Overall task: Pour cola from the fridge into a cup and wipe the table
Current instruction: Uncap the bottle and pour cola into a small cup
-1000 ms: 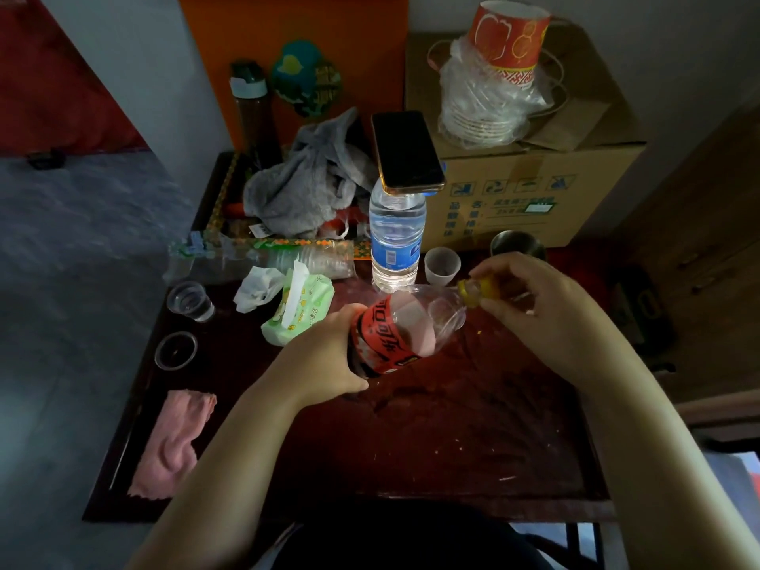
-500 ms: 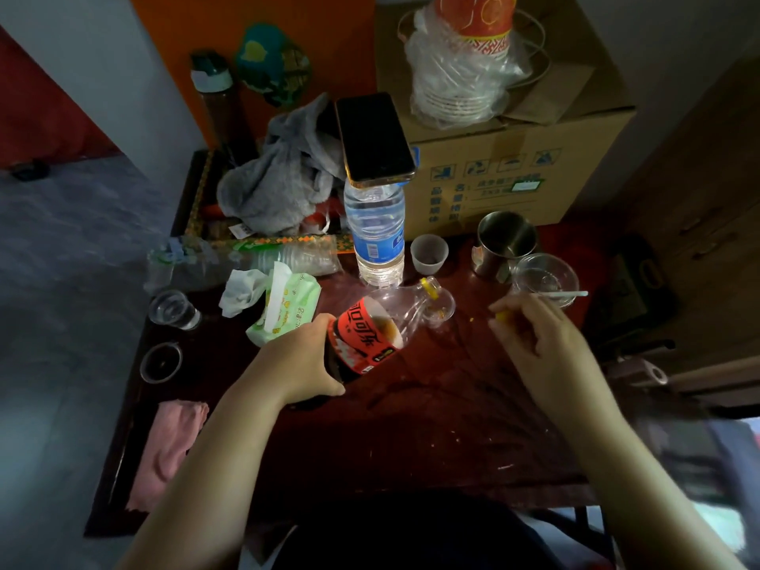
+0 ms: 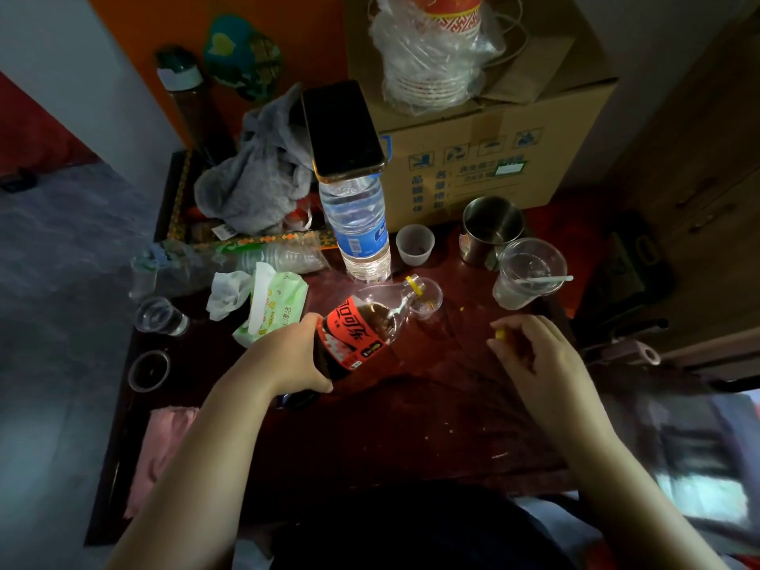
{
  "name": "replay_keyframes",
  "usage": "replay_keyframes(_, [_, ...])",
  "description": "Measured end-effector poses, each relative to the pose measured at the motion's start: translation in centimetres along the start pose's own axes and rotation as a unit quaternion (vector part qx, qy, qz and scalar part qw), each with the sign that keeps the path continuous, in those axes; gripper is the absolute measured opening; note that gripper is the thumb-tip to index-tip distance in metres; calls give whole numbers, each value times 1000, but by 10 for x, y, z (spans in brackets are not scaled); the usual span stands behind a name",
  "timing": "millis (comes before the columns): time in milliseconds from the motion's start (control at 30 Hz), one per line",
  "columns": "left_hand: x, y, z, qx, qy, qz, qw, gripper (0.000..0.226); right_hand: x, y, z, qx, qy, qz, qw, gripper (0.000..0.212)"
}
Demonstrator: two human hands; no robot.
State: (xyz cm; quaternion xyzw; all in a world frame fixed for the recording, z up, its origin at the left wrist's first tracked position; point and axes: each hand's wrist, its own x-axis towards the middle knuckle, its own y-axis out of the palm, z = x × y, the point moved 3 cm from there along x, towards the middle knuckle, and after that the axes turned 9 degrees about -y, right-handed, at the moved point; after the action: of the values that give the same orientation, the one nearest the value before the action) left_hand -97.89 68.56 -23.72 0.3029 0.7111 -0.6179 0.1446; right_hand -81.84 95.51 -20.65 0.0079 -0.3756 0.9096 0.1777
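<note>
Cluttered dark desk [image 3: 432, 405], cola pour under way.
Left hand [image 3: 288, 355] has its grip wrapped around the tilted cola bottle [image 3: 362, 327], its mouth over the small clear cup [image 3: 427, 300]; right hand [image 3: 534, 355] pinches the yellow cap [image 3: 500, 334]. Next, judge the fill, right the bottle, recap.

Dim room. Orange wall [image 3: 312, 30] at back, white wall [image 3: 82, 76] on left. Grey floor [image 3: 61, 261] left of dark red table [image 3: 411, 425]. Big cardboard box [image 3: 493, 150] at table's back. Brown wooden cabinet [image 3: 699, 178] on right.
</note>
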Motion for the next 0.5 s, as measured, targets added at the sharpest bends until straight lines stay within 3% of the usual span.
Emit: replay_keyframes(500, [6,1,-11,55,-17,16,998,77,-3,-1,-10,9,-6,16,1000,17])
